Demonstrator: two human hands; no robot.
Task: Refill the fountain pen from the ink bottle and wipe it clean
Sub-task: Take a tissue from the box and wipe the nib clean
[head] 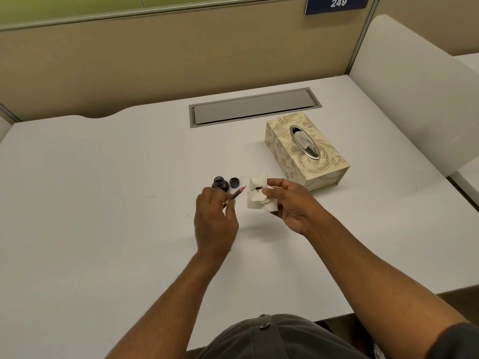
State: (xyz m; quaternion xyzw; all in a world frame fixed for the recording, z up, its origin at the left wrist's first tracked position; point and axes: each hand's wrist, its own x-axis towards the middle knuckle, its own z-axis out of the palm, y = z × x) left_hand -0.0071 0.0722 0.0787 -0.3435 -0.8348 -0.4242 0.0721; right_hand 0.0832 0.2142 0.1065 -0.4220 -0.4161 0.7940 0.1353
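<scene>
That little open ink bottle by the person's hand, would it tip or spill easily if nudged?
The ink bottle looks squat and wide-based, so it probably slides rather than tips. Its cap lies beside it, so a knock might slosh ink out. It seems to be glass, likely heavy for its size.

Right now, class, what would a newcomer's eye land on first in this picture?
Probably the two hands at the centre of the white desk: the left hand holds a pink-tipped pen, and the right hand grips a crumpled tissue with a dark ink blot. Just behind sit the open ink bottle and its cap, with a patterned tissue box to the right.
</scene>
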